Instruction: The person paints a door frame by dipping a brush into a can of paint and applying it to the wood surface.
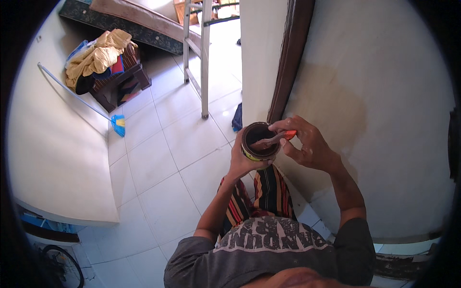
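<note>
My left hand (pixel 240 161) is wrapped round a small open paint can (pixel 260 157) with a yellow-green label, held up in front of my body. Dark brown coats the inside of the can. Between the fingers and thumb of my right hand (pixel 307 144) is a paintbrush (pixel 273 140) with an orange handle end. Its brown-smeared lower part reaches down into the can, tilted to the left. The bristles are hard to make out against the dark inside. Pale smears show on the right hand's fingers.
Close on my right stands a wall with a brownish patch (pixel 331 113) beside a dark wooden door frame (pixel 290 62). An aluminium ladder (pixel 204 62) stands ahead. At left are a blue broom (pixel 117 126) and a cloth-covered wooden stand (pixel 108 89); a bicycle wheel (pixel 62 264) shows lower left.
</note>
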`<action>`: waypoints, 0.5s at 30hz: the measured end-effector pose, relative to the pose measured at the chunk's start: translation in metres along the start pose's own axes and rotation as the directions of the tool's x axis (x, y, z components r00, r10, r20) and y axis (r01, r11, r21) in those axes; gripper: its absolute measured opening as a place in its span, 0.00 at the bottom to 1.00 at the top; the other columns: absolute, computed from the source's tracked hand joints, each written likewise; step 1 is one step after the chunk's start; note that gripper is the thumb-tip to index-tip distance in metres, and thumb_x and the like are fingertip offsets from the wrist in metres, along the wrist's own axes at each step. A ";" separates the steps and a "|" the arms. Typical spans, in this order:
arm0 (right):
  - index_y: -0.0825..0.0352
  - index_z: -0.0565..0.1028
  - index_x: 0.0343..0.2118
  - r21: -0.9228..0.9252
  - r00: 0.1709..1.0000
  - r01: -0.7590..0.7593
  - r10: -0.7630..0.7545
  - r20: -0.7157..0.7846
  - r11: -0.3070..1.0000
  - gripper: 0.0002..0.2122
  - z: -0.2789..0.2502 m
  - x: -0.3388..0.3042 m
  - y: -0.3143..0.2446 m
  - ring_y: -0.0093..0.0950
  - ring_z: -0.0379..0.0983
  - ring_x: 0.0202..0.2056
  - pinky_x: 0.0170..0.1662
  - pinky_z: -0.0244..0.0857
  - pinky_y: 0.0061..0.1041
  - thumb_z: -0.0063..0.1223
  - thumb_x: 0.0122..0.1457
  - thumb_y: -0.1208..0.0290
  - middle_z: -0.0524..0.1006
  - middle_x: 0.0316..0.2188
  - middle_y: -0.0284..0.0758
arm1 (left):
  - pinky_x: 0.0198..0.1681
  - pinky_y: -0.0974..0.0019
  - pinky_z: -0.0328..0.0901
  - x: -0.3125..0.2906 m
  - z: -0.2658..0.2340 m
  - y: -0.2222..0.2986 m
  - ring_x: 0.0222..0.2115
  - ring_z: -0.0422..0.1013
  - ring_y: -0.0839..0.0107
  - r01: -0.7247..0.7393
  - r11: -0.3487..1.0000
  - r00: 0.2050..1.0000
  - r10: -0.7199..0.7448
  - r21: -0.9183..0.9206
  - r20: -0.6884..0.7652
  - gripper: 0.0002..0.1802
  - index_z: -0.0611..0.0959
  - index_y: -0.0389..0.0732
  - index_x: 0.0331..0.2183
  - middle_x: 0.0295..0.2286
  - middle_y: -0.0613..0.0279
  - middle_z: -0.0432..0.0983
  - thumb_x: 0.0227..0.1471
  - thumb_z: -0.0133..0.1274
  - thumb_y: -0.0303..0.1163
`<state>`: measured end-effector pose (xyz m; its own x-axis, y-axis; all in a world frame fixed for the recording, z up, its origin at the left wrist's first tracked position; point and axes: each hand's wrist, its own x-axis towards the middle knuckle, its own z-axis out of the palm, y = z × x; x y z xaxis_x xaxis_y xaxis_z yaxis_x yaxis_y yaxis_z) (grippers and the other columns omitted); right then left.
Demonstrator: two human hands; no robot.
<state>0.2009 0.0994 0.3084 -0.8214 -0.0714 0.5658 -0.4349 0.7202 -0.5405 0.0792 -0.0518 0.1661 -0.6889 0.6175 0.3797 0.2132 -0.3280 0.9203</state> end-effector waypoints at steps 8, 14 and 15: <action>0.68 0.73 0.36 -0.332 0.954 0.290 -0.297 0.031 0.898 0.07 -0.054 0.013 -0.018 0.36 0.73 0.35 0.41 0.69 0.33 0.54 0.55 0.76 0.75 0.31 0.39 | 0.55 0.62 0.63 0.031 0.024 0.024 0.49 0.70 0.66 -0.071 0.993 0.997 0.069 0.090 0.025 0.52 0.67 0.37 0.54 0.48 0.55 0.72 0.25 0.74 0.37; 0.68 0.73 0.37 -0.418 0.979 0.114 -0.174 -0.107 0.901 0.08 -0.069 0.023 -0.033 0.31 0.77 0.33 0.36 0.71 0.29 0.57 0.57 0.73 0.77 0.33 0.39 | 0.50 0.62 0.66 0.053 0.039 0.042 0.44 0.74 0.64 -0.076 0.983 0.997 0.078 0.169 -0.006 0.52 0.69 0.38 0.51 0.43 0.55 0.76 0.23 0.74 0.44; 0.68 0.73 0.38 -0.406 0.976 0.100 -0.170 -0.138 0.908 0.07 -0.072 0.023 -0.032 0.28 0.77 0.31 0.34 0.71 0.27 0.55 0.59 0.71 0.78 0.31 0.37 | 0.49 0.61 0.67 0.056 0.041 0.044 0.43 0.75 0.62 -0.132 0.976 0.990 0.137 0.173 -0.020 0.52 0.69 0.38 0.50 0.41 0.54 0.77 0.22 0.73 0.46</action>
<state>0.2228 0.1246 0.3835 -0.6767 -0.0963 0.7299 -0.3276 0.9272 -0.1814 0.0780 -0.0024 0.2319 -0.6669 0.5523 0.5002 0.4183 -0.2780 0.8647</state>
